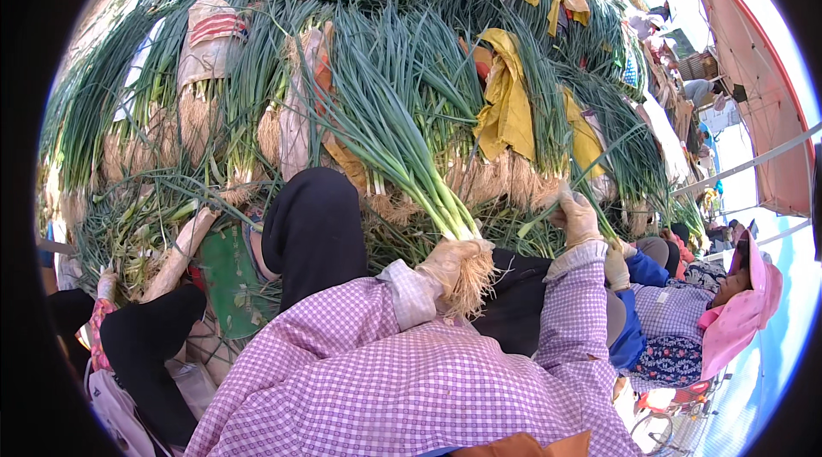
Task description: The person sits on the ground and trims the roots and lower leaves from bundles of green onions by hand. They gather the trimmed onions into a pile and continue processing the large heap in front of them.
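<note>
My left hand (447,266), in a pale glove, is closed around the white stalks of a bunch of green onions (417,162). The bunch's stringy roots (474,284) hang out below my fist, and its long leaves fan away over the piles. To the right of the bunch my gloved right hand (576,218) is raised. Its fingers are pinched together on a thin green leaf (538,219) that sticks out to the left.
Rows of green onion bundles (83,117) lie ahead, some under yellow cloth (504,97) and sacking. Loose leaves (138,226) litter the ground near a green sack (228,277). A co-worker in a pink hat (738,322) sits close on my right; another person's sleeve (101,335) shows at left.
</note>
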Demonstrator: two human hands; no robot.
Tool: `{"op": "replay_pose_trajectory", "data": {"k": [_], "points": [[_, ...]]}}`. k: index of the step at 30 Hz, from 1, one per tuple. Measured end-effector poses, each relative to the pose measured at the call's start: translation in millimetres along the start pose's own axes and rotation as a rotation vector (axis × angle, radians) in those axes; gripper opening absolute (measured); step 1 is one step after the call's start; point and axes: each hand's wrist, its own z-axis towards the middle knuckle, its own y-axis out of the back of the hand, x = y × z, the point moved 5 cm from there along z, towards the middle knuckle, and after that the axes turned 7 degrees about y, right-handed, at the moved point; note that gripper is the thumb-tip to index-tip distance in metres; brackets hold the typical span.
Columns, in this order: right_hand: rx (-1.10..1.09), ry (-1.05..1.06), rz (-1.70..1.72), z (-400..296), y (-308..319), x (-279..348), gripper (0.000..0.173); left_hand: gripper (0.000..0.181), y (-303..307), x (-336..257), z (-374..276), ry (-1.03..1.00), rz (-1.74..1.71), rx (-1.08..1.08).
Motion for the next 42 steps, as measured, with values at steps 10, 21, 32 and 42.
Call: {"op": "replay_pose_trajectory", "data": {"k": [10, 21, 32, 42], "points": [[0.173, 0.365, -0.709, -28, -118, 51, 0.045, 0.027, 0, -2, -2, 0.004, 0.122, 0.017], [0.520, -0.016, -0.615, -16, -134, 21, 0.074, 0.036, 15, 9, 9, -0.050, 0.492, 0.026], [0.675, -0.023, -0.484, -18, -125, -4, 0.065, 0.024, -11, 8, -14, 0.199, 0.309, 0.197], [0.420, -0.125, 0.699, -14, -113, -56, 0.022, 0.022, -15, 5, -17, 0.271, 0.036, 0.040]]}}
